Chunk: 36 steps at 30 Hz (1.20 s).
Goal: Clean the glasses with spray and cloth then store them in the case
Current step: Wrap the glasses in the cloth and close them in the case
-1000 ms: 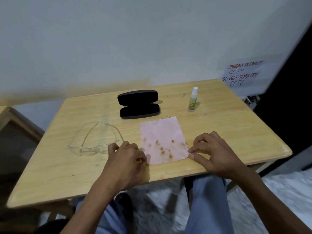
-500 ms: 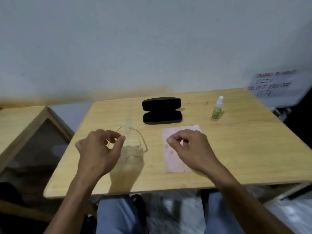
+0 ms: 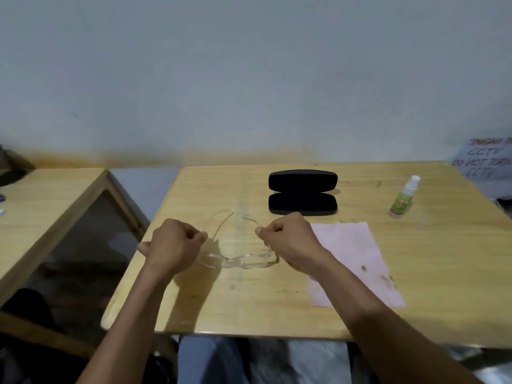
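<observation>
Clear-framed glasses lie on the wooden table with their arms unfolded, pointing away from me. My left hand pinches the left arm and my right hand pinches the right arm. A pink cloth with dark stains lies flat just right of my right hand. The black case lies open behind the glasses. A small spray bottle with a white cap and green label stands at the back right.
A second wooden table stands to the left across a narrow gap. A handwritten paper sign hangs on the wall at the far right. My knees show below the table's front edge.
Both hands left the cloth and moved left to the glasses. Each now pinches one arm of the frame. My view swung left.
</observation>
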Motion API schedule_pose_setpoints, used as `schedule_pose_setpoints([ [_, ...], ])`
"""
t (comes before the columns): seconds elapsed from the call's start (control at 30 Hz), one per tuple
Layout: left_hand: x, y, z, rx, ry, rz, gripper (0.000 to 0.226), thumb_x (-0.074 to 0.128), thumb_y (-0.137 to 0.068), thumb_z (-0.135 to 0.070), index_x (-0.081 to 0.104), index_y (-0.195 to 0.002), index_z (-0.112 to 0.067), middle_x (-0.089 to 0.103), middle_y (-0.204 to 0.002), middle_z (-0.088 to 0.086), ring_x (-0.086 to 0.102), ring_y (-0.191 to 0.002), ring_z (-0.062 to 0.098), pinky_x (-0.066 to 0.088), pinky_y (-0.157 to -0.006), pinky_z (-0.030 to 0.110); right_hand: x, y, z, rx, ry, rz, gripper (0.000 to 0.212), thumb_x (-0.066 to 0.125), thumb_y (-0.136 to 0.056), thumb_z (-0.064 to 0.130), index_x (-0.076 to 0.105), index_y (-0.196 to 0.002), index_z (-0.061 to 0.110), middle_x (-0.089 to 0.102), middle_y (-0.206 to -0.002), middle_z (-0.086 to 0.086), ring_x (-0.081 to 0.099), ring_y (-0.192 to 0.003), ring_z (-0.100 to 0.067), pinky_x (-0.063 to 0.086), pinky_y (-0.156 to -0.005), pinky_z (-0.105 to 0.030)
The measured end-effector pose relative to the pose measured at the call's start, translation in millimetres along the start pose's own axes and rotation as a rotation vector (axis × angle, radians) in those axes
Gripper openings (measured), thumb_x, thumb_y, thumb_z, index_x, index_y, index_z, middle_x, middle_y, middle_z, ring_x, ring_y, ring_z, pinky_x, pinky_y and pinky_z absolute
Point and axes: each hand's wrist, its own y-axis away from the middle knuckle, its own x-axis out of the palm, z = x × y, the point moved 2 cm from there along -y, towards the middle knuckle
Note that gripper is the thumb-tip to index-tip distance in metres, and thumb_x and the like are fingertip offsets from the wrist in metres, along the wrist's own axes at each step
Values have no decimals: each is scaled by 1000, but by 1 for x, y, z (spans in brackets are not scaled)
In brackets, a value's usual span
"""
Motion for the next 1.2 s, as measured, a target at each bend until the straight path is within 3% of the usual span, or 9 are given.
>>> schedule_pose_setpoints([
  [0.07, -4, 4, 3, -3, 127, 23, 20, 67, -88, -41, 75, -79, -25, 72, -81, -10, 62, -92, 19, 35, -98, 46, -6, 5, 3, -17, -68, -2, 35, 73, -89, 32, 73, -75, 0, 71, -73, -15, 66, -71, -18, 53, -73, -30],
  [0.13, -10, 12, 0, 20, 272, 48, 16, 72, -84, -39, 75, -75, -26, 73, -76, -12, 66, -87, 16, 45, -96, 53, -19, 14, 6, -61, -137, -3, 23, 74, -89, 28, 75, -77, 8, 63, -62, -1, 57, -60, -10, 51, -67, -30],
  [0.23, -14, 31, -21, 129, 396, 88, 13, 75, -82, -35, 75, -72, -26, 73, -68, -13, 67, -76, 12, 53, -82, 39, -49, 30, 6, -167, -117, -53, 8, 72, -90, 24, 75, -83, 20, 62, -67, 8, 54, -56, -6, 48, -59, -25],
  [0.3, -9, 43, -42, 227, 416, 108, 11, 75, -81, -34, 74, -73, -27, 70, -68, -14, 64, -71, 10, 50, -74, 33, -74, 41, -1, -216, -33, -143, 7, 71, -90, 27, 74, -84, 25, 69, -77, 9, 61, -63, -8, 52, -64, -26],
  [0.4, 9, 60, -72, 336, 436, 132, 10, 75, -80, -37, 73, -73, -30, 69, -69, -15, 62, -70, 4, 49, -81, 39, -113, 58, -24, -249, -9, -261, 7, 72, -90, 28, 73, -82, 28, 73, -77, 7, 69, -68, -19, 58, -69, -37],
  [0.5, 34, 74, -99, 395, 448, 152, 7, 75, -79, -38, 72, -74, -35, 69, -71, -19, 60, -70, 0, 47, -91, 54, -145, 72, -54, -234, -40, -338, 11, 72, -91, 22, 72, -82, 28, 73, -74, 6, 71, -66, -14, 55, -60, -26],
  [0.73, 70, 90, -116, 375, 409, 119, 9, 75, -80, -36, 70, -80, -44, 67, -76, -28, 61, -74, -2, 47, -91, 57, -157, 77, -102, -239, -108, -380, 17, 72, -90, 17, 72, -81, 32, 71, -72, 7, 69, -65, -9, 58, -61, -28],
  [0.97, 80, 95, -117, 352, 366, 120, 13, 74, -82, -35, 71, -69, -35, 65, -77, -34, 57, -74, -8, 46, -90, 57, -152, 76, -117, -249, -86, -374, 9, 72, -90, 21, 73, -85, 28, 68, -73, 14, 67, -67, -13, 61, -69, -44],
  [1.2, 86, 94, -116, 348, 375, 117, 11, 74, -81, -37, 70, -71, -36, 64, -77, -35, 60, -71, -2, 46, -91, 56, -153, 76, -119, -255, -32, -385, 5, 73, -90, 24, 75, -91, 29, 65, -74, 24, 64, -69, -12, 55, -68, -28],
])
